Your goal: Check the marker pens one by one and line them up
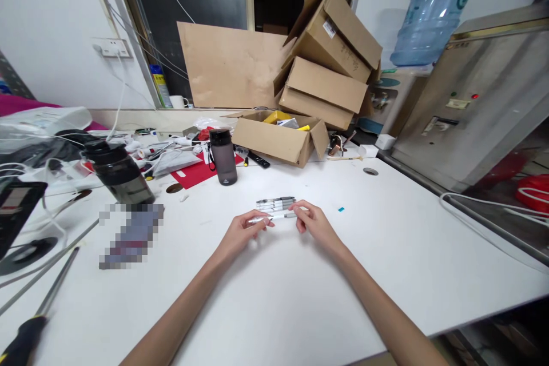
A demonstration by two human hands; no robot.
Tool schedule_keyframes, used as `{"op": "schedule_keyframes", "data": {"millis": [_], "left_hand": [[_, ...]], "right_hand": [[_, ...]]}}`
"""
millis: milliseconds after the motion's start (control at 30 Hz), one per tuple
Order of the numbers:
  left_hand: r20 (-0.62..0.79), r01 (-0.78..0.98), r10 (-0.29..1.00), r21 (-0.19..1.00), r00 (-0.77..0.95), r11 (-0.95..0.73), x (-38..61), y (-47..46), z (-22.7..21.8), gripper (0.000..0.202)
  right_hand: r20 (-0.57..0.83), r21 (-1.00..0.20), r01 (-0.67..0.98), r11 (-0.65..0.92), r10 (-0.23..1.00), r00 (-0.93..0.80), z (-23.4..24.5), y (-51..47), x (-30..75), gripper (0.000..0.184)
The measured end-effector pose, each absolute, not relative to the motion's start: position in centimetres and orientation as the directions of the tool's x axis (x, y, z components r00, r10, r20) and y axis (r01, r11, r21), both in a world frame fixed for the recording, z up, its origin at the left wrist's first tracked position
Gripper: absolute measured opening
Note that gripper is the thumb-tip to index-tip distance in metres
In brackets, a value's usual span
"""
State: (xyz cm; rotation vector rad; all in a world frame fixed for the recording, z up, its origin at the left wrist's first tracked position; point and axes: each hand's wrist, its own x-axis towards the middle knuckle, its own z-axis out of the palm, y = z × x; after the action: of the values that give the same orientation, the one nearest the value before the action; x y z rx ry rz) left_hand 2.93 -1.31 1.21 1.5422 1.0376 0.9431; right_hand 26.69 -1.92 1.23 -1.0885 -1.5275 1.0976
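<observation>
A wide white table fills the view, its far side crowded with stacked cardboard boxes and a dark water bottle, leaving the near part free for work. Near the middle, a few grey pens lie side by side, within easy reach. Just in front of them, the left hand and right hand each pinch one end of a single pen, both grips closed on it, holding it level just above the table.

both hands, left hand and right hand, pinch one pen beside more pens.
</observation>
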Motion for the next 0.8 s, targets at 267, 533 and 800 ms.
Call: {"op": "schedule_keyframes", "data": {"millis": [267,533,800], "left_hand": [[0.005,0.144,0.962,0.989,0.275,-0.046,2.67,-1.32,1.37,0.039],[-0.018,0.14,0.964,0.99,0.265,-0.02,2.44,-1.31,1.38,0.037],[0.002,0.123,0.966,0.992,0.26,-0.036,2.7,-1.5,1.59,0.037]], "right_hand": [[0.213,-0.963,0.127,0.237,0.96,-0.18,1.53,-1.86,26.7,0.029],[0.186,-0.958,0.184,0.221,0.964,-0.19,1.65,-2.17,26.57,0.031],[0.128,-0.971,0.165,0.173,0.959,-0.251,2.0,-2.25,26.87,0.038]]}}
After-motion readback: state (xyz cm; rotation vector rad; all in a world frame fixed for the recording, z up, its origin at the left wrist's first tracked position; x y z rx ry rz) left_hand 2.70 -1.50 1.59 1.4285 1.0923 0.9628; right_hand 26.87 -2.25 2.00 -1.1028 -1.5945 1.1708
